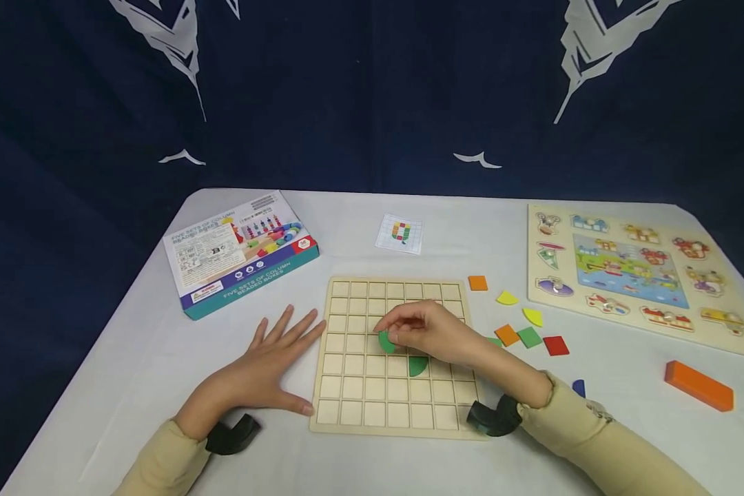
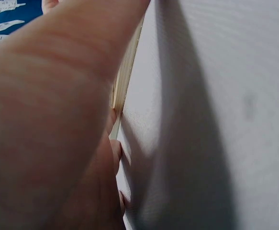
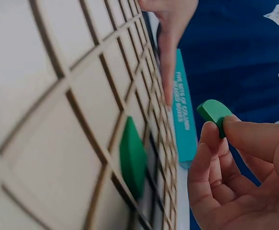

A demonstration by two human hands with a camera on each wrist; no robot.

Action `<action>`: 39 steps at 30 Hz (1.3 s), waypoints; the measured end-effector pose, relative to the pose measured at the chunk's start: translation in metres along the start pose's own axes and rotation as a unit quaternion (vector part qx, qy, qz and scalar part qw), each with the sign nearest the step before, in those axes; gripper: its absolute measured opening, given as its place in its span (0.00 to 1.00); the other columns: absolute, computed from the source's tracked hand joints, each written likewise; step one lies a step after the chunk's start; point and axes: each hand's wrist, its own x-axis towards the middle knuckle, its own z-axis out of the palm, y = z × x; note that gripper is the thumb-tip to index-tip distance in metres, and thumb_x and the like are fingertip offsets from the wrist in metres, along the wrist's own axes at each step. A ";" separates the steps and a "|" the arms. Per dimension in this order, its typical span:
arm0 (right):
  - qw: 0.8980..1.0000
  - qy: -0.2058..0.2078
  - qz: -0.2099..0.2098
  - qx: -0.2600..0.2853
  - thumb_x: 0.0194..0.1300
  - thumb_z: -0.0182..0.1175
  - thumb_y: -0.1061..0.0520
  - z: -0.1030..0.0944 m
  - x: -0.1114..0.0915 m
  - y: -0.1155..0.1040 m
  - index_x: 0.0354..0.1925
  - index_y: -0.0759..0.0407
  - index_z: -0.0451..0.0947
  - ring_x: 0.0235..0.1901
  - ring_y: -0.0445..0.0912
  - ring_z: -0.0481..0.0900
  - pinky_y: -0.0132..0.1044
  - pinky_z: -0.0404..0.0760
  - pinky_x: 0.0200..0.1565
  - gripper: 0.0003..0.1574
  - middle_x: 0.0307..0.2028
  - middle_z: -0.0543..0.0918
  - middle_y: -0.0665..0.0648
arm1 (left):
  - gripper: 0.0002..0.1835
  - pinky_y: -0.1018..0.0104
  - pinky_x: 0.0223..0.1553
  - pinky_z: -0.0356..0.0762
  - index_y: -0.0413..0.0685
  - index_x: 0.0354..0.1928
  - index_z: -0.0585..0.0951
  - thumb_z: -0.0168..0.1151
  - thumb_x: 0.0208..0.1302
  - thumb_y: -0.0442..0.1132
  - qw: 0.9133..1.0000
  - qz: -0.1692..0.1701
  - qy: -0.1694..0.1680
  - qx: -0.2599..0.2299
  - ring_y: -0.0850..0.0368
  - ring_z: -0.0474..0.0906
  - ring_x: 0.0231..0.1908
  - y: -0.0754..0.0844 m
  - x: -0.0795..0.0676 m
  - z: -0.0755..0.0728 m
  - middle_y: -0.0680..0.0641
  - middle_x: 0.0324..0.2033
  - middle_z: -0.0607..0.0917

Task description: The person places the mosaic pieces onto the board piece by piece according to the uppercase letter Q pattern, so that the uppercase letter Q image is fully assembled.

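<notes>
My right hand (image 1: 430,334) is over the middle of a wooden grid board (image 1: 397,427). Between thumb and fingers it pinches a green rounded piece (image 3: 215,112), which in the right wrist view is held up off the board. A second green piece, a quarter circle (image 1: 417,366), lies in a cell just right of and below that hand. Spread out beside the board's left edge, my left hand (image 1: 266,372) has straight fingers, with its thumb and index tips at the edge. The left wrist view shows mostly skin and white cloth.
Loose pieces lie right of the board, among them an orange square (image 1: 477,283), a red square (image 1: 556,346) and a blue piece (image 1: 579,388). A pattern card (image 1: 400,234), a boxed set (image 1: 242,251), a picture puzzle (image 1: 632,272) and an orange block (image 1: 698,386) surround it.
</notes>
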 end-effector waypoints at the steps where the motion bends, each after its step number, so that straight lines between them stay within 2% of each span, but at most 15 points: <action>1: 1.000 -0.002 0.001 -0.004 0.64 0.57 0.67 0.002 0.002 0.001 0.43 0.64 0.81 0.28 0.46 0.75 0.30 0.75 0.32 0.10 0.34 0.81 0.53 | 0.64 0.35 0.59 0.23 0.52 0.73 0.50 0.69 0.36 0.70 1.000 0.001 0.001 0.000 0.41 0.26 0.68 0.000 0.000 0.000 0.46 0.72 0.45; 6: 1.000 -0.015 0.012 -0.008 0.63 0.56 0.69 0.013 0.007 0.004 0.39 0.63 0.82 0.28 0.45 0.78 0.32 0.78 0.33 0.09 0.30 0.82 0.51 | 0.64 0.35 0.59 0.23 0.52 0.73 0.51 0.69 0.36 0.69 1.000 0.000 0.003 -0.003 0.41 0.26 0.68 0.001 0.000 0.000 0.46 0.72 0.45; 11: 0.998 -0.020 -0.002 -0.054 0.61 0.57 0.71 0.022 0.004 0.007 0.35 0.60 0.82 0.26 0.45 0.81 0.35 0.79 0.32 0.10 0.27 0.82 0.49 | 0.64 0.35 0.59 0.23 0.53 0.73 0.51 0.69 0.35 0.70 1.000 -0.003 -0.005 -0.008 0.42 0.25 0.68 0.002 -0.001 0.003 0.47 0.72 0.45; 16: 0.993 -0.025 -0.026 -0.111 0.60 0.58 0.71 0.025 0.002 0.009 0.34 0.57 0.82 0.24 0.39 0.77 0.31 0.77 0.30 0.11 0.24 0.80 0.46 | 0.64 0.36 0.59 0.23 0.53 0.74 0.50 0.68 0.35 0.71 1.000 -0.005 -0.010 -0.001 0.42 0.25 0.68 0.001 -0.002 0.005 0.48 0.72 0.44; 22: 0.987 -0.030 -0.051 -0.151 0.59 0.60 0.71 0.024 0.003 0.008 0.34 0.57 0.82 0.22 0.36 0.70 0.29 0.73 0.28 0.11 0.24 0.78 0.45 | 0.64 0.34 0.58 0.24 0.52 0.73 0.51 0.69 0.36 0.70 1.000 0.004 0.001 -0.001 0.41 0.26 0.68 0.001 0.001 0.004 0.46 0.72 0.45; 31: 0.976 -0.032 -0.065 -0.208 0.55 0.66 0.67 0.028 0.002 0.006 0.36 0.58 0.81 0.24 0.37 0.69 0.30 0.73 0.27 0.09 0.24 0.73 0.43 | 0.65 0.35 0.59 0.23 0.53 0.74 0.50 0.69 0.34 0.71 1.000 -0.003 -0.003 0.006 0.42 0.26 0.68 0.000 0.000 0.003 0.48 0.72 0.44; 39: 0.964 -0.011 -0.062 -0.258 0.54 0.64 0.68 0.027 0.002 0.007 0.32 0.53 0.80 0.23 0.36 0.67 0.32 0.70 0.28 0.10 0.23 0.70 0.41 | 0.65 0.35 0.59 0.24 0.53 0.73 0.50 0.70 0.35 0.69 1.000 -0.002 0.003 0.006 0.42 0.26 0.68 -0.001 0.001 0.002 0.48 0.72 0.45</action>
